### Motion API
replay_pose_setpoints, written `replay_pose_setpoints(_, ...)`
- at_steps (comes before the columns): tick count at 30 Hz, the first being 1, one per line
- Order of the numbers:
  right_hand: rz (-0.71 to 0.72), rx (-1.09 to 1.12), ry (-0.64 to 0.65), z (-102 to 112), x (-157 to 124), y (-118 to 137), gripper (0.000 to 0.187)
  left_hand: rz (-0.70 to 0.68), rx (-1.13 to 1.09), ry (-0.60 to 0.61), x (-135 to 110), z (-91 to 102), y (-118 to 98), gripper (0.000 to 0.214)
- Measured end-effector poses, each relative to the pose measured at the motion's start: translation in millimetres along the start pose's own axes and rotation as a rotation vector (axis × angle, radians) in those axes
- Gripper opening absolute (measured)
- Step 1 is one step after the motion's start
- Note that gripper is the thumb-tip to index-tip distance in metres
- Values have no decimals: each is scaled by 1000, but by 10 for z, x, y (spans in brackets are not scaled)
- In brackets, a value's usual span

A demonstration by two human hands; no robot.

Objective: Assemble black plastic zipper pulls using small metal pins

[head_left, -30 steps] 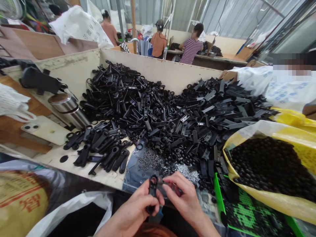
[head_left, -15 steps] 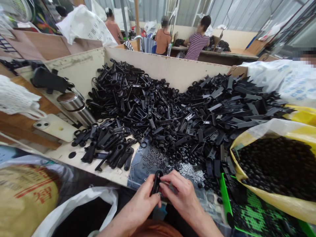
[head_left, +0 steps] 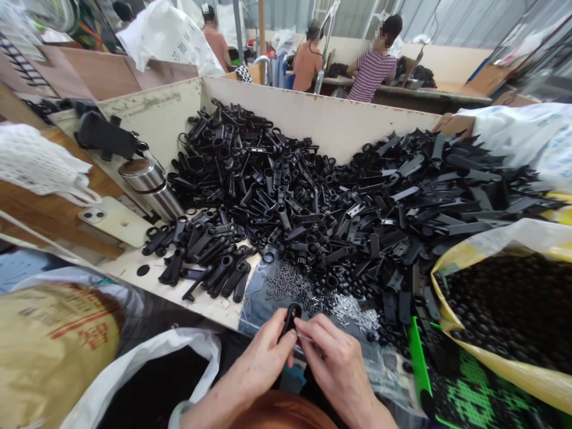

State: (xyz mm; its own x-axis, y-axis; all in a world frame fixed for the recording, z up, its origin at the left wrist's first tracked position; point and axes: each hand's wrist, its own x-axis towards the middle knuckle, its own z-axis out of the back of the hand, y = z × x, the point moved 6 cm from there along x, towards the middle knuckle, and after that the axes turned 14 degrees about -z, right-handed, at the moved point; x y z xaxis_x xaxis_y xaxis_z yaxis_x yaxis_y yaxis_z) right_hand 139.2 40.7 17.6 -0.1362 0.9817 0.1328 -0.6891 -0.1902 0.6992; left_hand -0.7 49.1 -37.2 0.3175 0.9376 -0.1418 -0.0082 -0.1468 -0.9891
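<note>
My left hand (head_left: 271,339) is closed around a black plastic part (head_left: 292,314) with a ring-shaped end, held upright above the table's front edge. My right hand (head_left: 333,348) presses close against that part, thumb and fingers pinched together. A thin, light-coloured pin seems to lie between those fingertips; it is too small to make out well. Just beyond the hands are small dark screws (head_left: 288,283), shiny silver pins (head_left: 355,311) and round black caps (head_left: 346,277). Similar black parts (head_left: 210,256) are laid out to the left.
A big heap of black parts (head_left: 277,185) fills the bin behind. At right stand a yellow sack (head_left: 504,363) of black beads and a green crate (head_left: 420,363). A steel flask (head_left: 152,187) and phone (head_left: 114,223) are left; a white sack (head_left: 201,342) is below. Several people sit farther back.
The view has shifted, so the scene sits slightly farther right. The black part has tilted in my left hand, and my right fingers have moved lower along it.
</note>
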Motion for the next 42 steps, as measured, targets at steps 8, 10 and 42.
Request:
replay_pose_setpoints(8,33,-184,154,-27,14,90,33,20,67,29,-6,94,94,37)
replay_pose_setpoints(10,4,-164,200,-10,17,80,33,5,41,37,-10,83,88,37)
replay_pose_setpoints(42,-4,-475,228,-292,-95,-113,49,102,-88,-56,-24,8,289,55)
